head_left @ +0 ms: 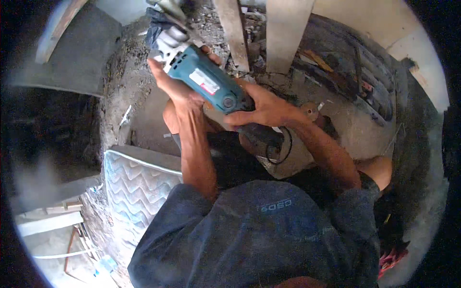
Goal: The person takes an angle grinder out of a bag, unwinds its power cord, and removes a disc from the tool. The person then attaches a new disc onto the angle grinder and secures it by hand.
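A teal angle grinder with a silver gear head lies slantwise across my two hands, its head pointing to the far left. My left hand cradles the front of the body from below, thumb on the near side and fingertips showing on the far side. Around the rear of the body, my right hand is closed near the round button-like cap. A black cord loops down from the back end. Past the gear head is a blurred dark, crumpled piece; whether it touches the grinder I cannot tell.
A quilted mattress lies at my left. Two wooden boards stand ahead amid rubble. A dark long tray-like thing with tools lies far right. Near my right forearm is a round brownish disc.
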Demonstrator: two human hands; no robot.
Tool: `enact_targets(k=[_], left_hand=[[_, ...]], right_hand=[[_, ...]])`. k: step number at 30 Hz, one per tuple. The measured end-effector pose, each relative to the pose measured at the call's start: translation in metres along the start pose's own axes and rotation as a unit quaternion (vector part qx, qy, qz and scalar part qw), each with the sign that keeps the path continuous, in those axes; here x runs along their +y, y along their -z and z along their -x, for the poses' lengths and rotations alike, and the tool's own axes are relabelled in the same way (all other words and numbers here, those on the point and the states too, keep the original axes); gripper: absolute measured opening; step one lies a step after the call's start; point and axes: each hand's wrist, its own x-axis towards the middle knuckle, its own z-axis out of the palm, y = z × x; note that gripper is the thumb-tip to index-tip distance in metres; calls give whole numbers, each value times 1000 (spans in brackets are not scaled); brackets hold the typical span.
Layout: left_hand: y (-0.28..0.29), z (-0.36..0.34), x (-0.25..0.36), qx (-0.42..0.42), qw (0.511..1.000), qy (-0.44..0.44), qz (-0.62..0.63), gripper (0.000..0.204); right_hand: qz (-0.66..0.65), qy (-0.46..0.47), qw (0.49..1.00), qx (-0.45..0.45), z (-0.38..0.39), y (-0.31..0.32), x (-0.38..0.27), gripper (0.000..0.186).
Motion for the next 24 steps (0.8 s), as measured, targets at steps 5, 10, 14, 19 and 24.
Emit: enact_targets(k=[5, 10, 14, 19, 24], left_hand=[[-34, 36, -22, 9, 995, -13, -96, 97], [-48, 55, -29, 100, 953, 46, -283, 67], [-27, 38, -30, 95, 974, 4, -204, 47], [-10, 28, -34, 98, 985, -46, -133, 34], [-2, 25, -40, 96, 980, -63, -162, 34]], right_hand=[[-145, -45, 988, 26, 8, -2, -18, 83], [163, 147, 965, 142, -4, 0, 0, 87], [315, 19, 931, 183, 4, -8, -21, 83], [438, -24, 871, 220, 3, -7, -5, 65], [423, -43, 887, 178, 2, 0, 8, 48]])
